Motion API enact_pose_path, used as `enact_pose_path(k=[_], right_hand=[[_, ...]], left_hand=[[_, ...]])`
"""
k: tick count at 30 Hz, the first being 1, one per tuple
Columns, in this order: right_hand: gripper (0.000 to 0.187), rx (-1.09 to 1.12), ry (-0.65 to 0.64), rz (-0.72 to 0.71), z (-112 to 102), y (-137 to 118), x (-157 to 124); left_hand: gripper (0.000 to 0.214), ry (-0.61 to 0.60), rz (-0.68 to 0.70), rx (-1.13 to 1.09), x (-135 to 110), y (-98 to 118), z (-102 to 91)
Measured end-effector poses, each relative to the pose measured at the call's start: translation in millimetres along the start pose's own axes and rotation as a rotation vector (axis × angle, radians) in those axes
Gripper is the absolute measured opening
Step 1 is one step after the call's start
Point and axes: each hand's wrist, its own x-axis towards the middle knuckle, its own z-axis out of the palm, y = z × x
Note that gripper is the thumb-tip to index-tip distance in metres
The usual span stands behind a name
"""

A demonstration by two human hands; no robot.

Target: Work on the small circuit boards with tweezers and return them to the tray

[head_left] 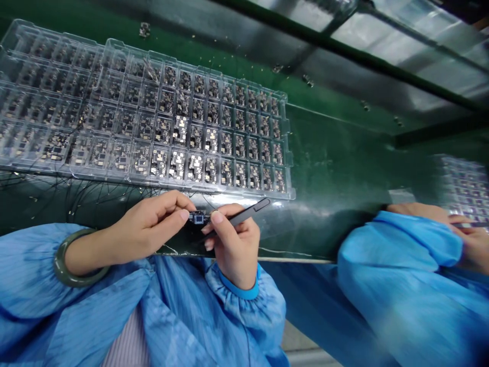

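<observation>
A small dark circuit board with a pale square chip is held up just above the table's near edge. My left hand pinches its left end between thumb and fingertips. At the other end, the thumb and fingers of my right hand grip the board's edge. Black tweezers also lie in my right hand, their rear end sticking out to the upper right and their tips hidden or blurred. Right behind both hands stands a clear plastic tray with rows of similar boards.
A second clear tray of boards adjoins on the left, with thin black wires along the front. Loose boards and small bits lie behind. A co-worker's blue sleeve and hands are at right, beside another tray. A shelf overhangs the back.
</observation>
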Motion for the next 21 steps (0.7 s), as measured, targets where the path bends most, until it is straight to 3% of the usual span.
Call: enact_pose_path(k=[13,21], right_hand=[[0.027,-0.05,-0.008,0.016,-2,0,0],[0.026,-0.167,0.077,-0.337,-16,-20,0]], left_hand=[[0.017,0.069,-0.003,-0.032,3,4,0.0],[0.017,-0.016,-0.017,0.011,1,-1,1.6]])
